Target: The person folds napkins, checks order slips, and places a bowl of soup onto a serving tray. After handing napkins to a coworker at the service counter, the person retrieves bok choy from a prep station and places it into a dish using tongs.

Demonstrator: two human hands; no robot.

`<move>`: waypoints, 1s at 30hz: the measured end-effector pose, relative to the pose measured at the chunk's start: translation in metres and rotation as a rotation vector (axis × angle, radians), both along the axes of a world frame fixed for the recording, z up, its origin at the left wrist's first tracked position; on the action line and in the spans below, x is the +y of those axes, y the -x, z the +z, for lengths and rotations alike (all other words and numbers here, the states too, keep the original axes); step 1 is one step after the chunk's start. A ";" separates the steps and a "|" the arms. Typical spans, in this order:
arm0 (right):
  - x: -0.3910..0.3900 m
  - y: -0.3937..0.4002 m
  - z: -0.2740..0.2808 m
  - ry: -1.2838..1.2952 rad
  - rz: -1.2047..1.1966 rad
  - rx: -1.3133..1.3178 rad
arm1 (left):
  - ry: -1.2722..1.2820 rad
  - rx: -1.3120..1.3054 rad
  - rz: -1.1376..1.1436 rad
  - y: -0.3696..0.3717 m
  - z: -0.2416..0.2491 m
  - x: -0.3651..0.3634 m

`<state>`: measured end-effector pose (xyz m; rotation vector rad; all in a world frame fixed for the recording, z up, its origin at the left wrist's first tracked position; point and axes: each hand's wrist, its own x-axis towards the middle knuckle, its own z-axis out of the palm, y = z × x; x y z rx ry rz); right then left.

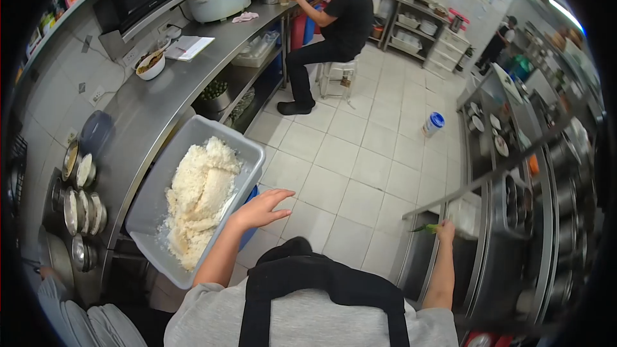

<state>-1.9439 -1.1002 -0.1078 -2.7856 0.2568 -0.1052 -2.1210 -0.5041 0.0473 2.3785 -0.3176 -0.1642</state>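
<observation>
My left hand (262, 209) is held out in the air with its fingers apart, beside the right edge of a large grey tub (143, 212). A big mound of white rice (200, 196) lies in the tub. Over on the right, my right hand (445, 230) is closed on a small green leafy piece (425, 227), close to the edge of the metal shelving (472, 283).
A seated person (350, 19) works at the long steel counter (144, 106). A white container with a blue lid (434, 124) stands on the tiled floor. Metal bowls (76, 211) sit at the left; another person (501, 42) stands far back.
</observation>
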 end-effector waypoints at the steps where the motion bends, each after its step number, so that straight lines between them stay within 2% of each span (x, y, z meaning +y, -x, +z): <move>1: -0.005 -0.045 -0.006 0.016 0.005 -0.072 | 0.003 0.052 0.039 -0.024 0.003 0.000; 2: -0.006 -0.085 -0.006 0.032 0.005 -0.146 | 0.008 0.103 0.073 -0.049 0.004 0.000; 3: -0.009 -0.125 -0.008 0.019 0.070 -0.059 | 0.012 0.111 0.077 -0.074 0.001 0.002; 5: -0.009 -0.200 -0.004 0.137 -0.047 -0.200 | 0.012 0.048 0.082 -0.134 -0.010 0.005; 7: -0.003 -0.256 0.019 0.022 0.057 -0.083 | 0.002 0.060 0.075 -0.203 -0.018 0.003; 8: -0.002 -0.284 0.018 0.023 0.033 -0.072 | -0.011 0.059 0.086 -0.239 -0.019 0.003; 10: -0.003 -0.349 0.029 0.028 -0.085 -0.108 | -0.001 0.051 0.031 -0.323 -0.023 -0.003; 12: -0.002 -0.405 0.041 0.061 -0.105 -0.118 | -0.041 -0.028 -0.040 -0.410 -0.018 -0.020; 15: -0.023 -0.501 0.048 0.049 -0.033 -0.109 | -0.055 -0.121 -0.172 -0.541 0.004 -0.063; 16: -0.021 -0.528 0.057 0.038 -0.015 -0.235 | -0.049 -0.101 -0.214 -0.579 0.012 -0.080; 18: -0.022 -0.594 0.077 -0.144 -0.064 -0.220 | -0.005 -0.131 -0.363 -0.655 0.030 -0.110; 19: -0.027 -0.629 0.083 -0.129 -0.041 -0.199 | 0.014 -0.120 -0.420 -0.689 0.037 -0.122; 22: -0.041 -0.738 0.093 -0.137 -0.023 -0.181 | -0.015 -0.141 -0.500 -0.786 0.030 -0.145; 26: -0.056 -0.900 0.071 -0.251 -0.023 -0.189 | 0.016 -0.112 -0.415 -0.898 0.006 -0.151; 27: -0.058 -0.937 0.071 -0.116 0.016 -0.189 | 0.037 -0.087 -0.357 -0.922 -0.003 -0.148; 29: -0.064 -1.028 0.062 -0.362 -0.022 -0.143 | 0.063 -0.041 -0.231 -0.969 -0.016 -0.141; 30: -0.059 -1.065 0.068 -0.269 0.016 -0.161 | 0.061 -0.056 -0.185 -0.989 -0.015 -0.139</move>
